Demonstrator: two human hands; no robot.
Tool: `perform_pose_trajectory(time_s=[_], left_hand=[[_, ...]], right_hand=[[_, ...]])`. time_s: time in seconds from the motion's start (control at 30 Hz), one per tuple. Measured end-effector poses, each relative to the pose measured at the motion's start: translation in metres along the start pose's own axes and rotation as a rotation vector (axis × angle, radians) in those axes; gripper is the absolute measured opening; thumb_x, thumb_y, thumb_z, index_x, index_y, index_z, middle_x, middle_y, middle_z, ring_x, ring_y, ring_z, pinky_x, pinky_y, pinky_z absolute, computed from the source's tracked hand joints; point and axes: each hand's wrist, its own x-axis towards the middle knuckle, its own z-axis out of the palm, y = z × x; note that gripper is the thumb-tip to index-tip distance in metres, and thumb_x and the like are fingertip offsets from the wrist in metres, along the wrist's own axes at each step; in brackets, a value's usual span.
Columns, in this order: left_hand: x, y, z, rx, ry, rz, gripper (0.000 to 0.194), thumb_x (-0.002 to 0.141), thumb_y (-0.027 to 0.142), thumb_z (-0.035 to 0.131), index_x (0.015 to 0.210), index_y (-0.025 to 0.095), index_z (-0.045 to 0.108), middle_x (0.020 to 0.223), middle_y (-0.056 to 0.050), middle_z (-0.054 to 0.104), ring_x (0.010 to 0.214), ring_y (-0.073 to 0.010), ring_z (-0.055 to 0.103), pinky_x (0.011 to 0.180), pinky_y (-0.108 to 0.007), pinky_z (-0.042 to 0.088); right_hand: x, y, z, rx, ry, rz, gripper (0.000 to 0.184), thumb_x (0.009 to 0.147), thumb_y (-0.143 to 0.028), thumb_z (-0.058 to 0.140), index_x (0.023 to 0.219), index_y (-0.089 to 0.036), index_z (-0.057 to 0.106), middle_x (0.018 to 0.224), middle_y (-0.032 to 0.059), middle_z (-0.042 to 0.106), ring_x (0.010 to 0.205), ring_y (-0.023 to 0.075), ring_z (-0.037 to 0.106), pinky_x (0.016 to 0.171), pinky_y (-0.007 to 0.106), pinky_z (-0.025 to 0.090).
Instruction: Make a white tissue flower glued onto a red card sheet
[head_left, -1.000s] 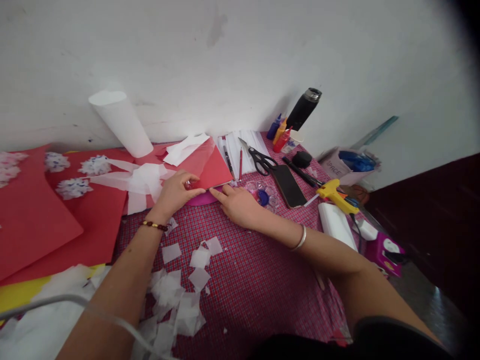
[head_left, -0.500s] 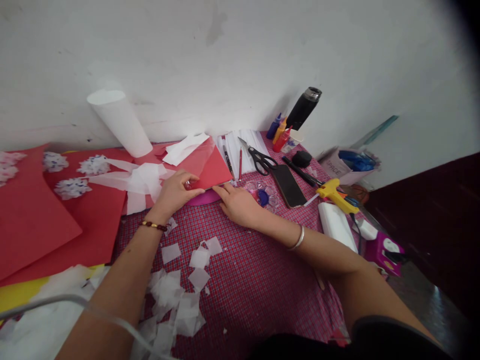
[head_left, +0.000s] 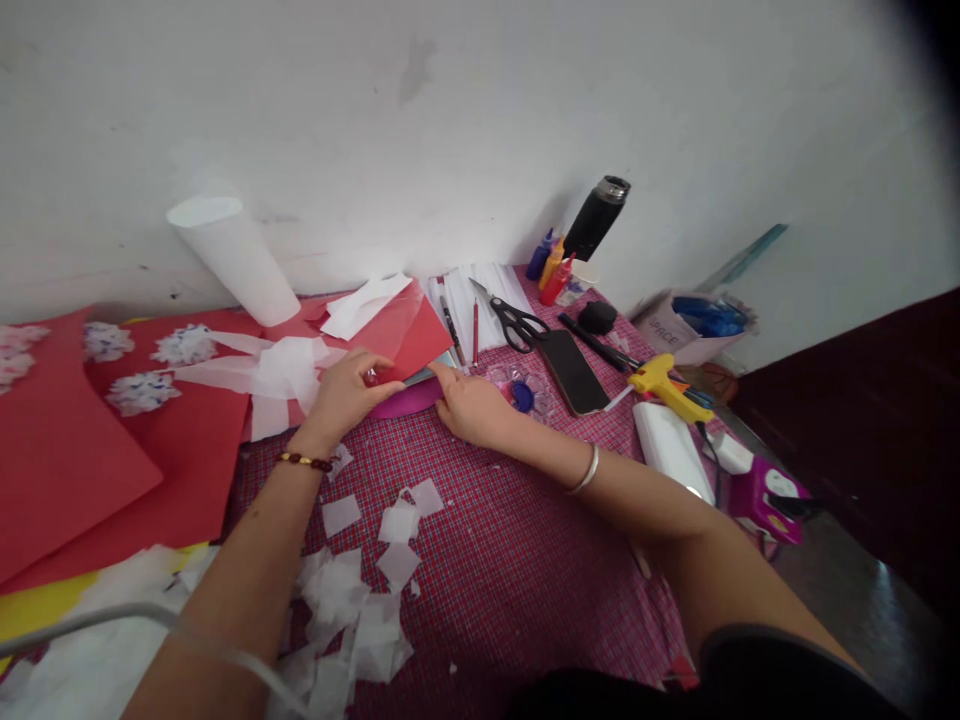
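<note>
My left hand (head_left: pixel 346 392) grips the near edge of a red sheet (head_left: pixel 426 335), thumb below and fingers curled over it. A bluish-grey edge (head_left: pixel 421 374) shows beneath the red sheet. Under that sits a flat magenta piece (head_left: pixel 409 402) with a rounded front. At the right end of this stack, my right hand (head_left: pixel 474 404) is closed, its fingertips pressed together at the edge; exactly what they pinch is hidden. White crumpled paper (head_left: pixel 289 370) lies just left of my left hand. Beside my right hand is a clear flower-shaped palette (head_left: pixel 523 395) with blue in it.
Scissors (head_left: pixel 511 318), a phone (head_left: pixel 574 370), paint bottles (head_left: pixel 555 270) and a yellow glue gun (head_left: pixel 667 385) lie to the right. A white paper roll (head_left: pixel 236 262) leans on the wall. Paper squares (head_left: pixel 397 565) are scattered nearer me; a grey cable (head_left: pixel 172 622) crosses the lower left.
The red sheet's near edge has risen off the stack, so the bluish-grey edge and more of the magenta piece show. My right fingers have drawn in closer together. The view has shifted slightly.
</note>
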Motion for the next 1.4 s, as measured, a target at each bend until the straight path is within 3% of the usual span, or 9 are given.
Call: perform_pose_trajectory(time_s=[0.2,0.37,0.5,0.7,0.9,1.07,1.17,1.3,1.4], left_hand=[[0.003,-0.002,-0.001,-0.018,-0.004,-0.040,0.028,0.077,0.041,0.073,0.095,0.019,0.071,0.094,-0.006,0.069,0.083,-0.0225,0.064,0.075,-0.034,0.049],[0.003,-0.002,-0.002,-0.027,0.008,-0.050,0.028,0.080,0.045,0.066,0.094,0.020,0.071,0.092,-0.006,0.069,0.081,-0.0221,0.063,0.077,-0.035,0.049],[0.002,0.002,-0.004,-0.041,0.002,-0.054,0.031,0.081,0.046,0.064,0.093,0.019,0.071,0.093,-0.007,0.069,0.082,-0.0230,0.063,0.079,-0.037,0.049],[0.003,0.003,-0.005,-0.043,0.006,-0.063,0.029,0.079,0.047,0.064,0.090,0.021,0.071,0.091,-0.006,0.071,0.082,-0.0231,0.063,0.079,-0.036,0.050],[0.003,-0.004,-0.003,-0.041,0.002,-0.059,0.030,0.081,0.048,0.064,0.093,0.022,0.072,0.094,-0.006,0.072,0.082,-0.0224,0.065,0.080,-0.036,0.051],[0.003,-0.006,-0.002,-0.029,0.005,-0.062,0.029,0.082,0.048,0.063,0.093,0.022,0.072,0.094,-0.005,0.072,0.084,-0.0227,0.066,0.082,-0.037,0.052],[0.003,-0.006,-0.003,-0.024,0.003,-0.055,0.028,0.081,0.048,0.065,0.093,0.023,0.071,0.095,-0.005,0.072,0.085,-0.0229,0.065,0.082,-0.037,0.052],[0.004,-0.006,-0.002,-0.016,0.003,-0.050,0.029,0.079,0.048,0.068,0.093,0.023,0.071,0.095,-0.005,0.071,0.084,-0.0226,0.065,0.083,-0.037,0.052],[0.004,-0.006,-0.002,-0.008,0.013,-0.053,0.031,0.079,0.049,0.067,0.092,0.021,0.071,0.093,-0.006,0.070,0.082,-0.0222,0.064,0.082,-0.037,0.051]], right_hand=[[0.015,0.005,-0.001,0.465,-0.025,0.151,0.036,0.094,-0.020,0.051,0.129,-0.012,0.050,0.086,0.0072,0.072,0.070,0.0180,0.067,0.067,0.030,0.052],[0.029,0.005,-0.008,0.989,-0.027,0.396,0.015,0.100,-0.020,0.043,0.112,-0.016,0.050,0.072,-0.0021,0.063,0.042,0.0077,0.050,0.038,0.020,0.037],[0.034,0.011,-0.011,0.981,0.082,0.412,0.023,0.098,-0.020,0.045,0.121,-0.015,0.048,0.073,-0.0024,0.063,0.044,0.0080,0.051,0.039,0.021,0.037],[0.050,0.036,-0.015,0.817,0.282,0.373,0.039,0.089,-0.013,0.050,0.128,-0.010,0.053,0.076,0.0001,0.062,0.062,0.0129,0.056,0.058,0.025,0.045],[0.044,0.031,-0.015,0.696,0.278,0.244,0.044,0.087,-0.009,0.050,0.131,-0.011,0.057,0.095,0.0078,0.071,0.083,0.0180,0.063,0.081,0.033,0.050],[0.029,0.017,-0.011,0.496,0.224,0.088,0.057,0.086,-0.008,0.051,0.143,-0.008,0.046,0.115,0.0143,0.070,0.100,0.0202,0.065,0.093,0.035,0.050],[0.029,0.018,-0.009,0.550,0.228,0.095,0.058,0.085,-0.006,0.052,0.142,-0.012,0.046,0.124,0.0137,0.068,0.105,0.0196,0.065,0.097,0.036,0.051],[0.037,0.019,-0.004,0.847,0.190,0.227,0.056,0.087,-0.005,0.049,0.141,-0.016,0.045,0.125,0.0125,0.066,0.087,0.0157,0.067,0.075,0.032,0.058],[0.041,0.016,-0.004,1.118,0.154,0.309,0.055,0.089,-0.003,0.041,0.141,-0.018,0.042,0.124,0.0110,0.065,0.070,0.0103,0.065,0.054,0.023,0.054]])
